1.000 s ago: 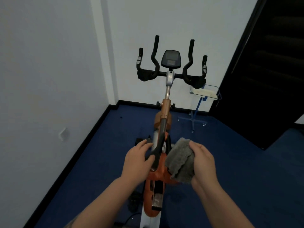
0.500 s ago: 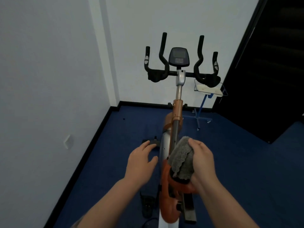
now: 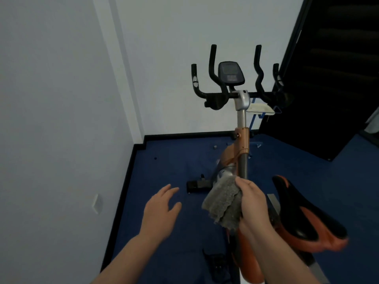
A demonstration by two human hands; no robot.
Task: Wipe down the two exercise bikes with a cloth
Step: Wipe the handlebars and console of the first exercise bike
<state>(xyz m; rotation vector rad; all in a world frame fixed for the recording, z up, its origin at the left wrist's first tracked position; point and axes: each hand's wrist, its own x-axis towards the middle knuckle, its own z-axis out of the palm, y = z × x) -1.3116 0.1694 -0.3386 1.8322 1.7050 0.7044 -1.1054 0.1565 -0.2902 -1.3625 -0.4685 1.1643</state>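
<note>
An orange and black exercise bike stands in front of me, its black handlebars and small console toward the far wall. Its black and orange saddle is at the lower right. My right hand grips a grey cloth against the bike's frame, just below the grey stem. My left hand hovers left of the frame with its fingers spread, holding nothing and touching nothing.
White walls meet in a corner on the left, with a wall socket low down. Blue carpet covers the floor. A dark doorway lies at the right. A small blue stand with a tray is behind the handlebars. A black pedal sticks out left.
My left hand has let go of the bike frame and drawn away to the left. My view has shifted left, bringing the saddle into sight at the right. The cloth stays on the frame.
</note>
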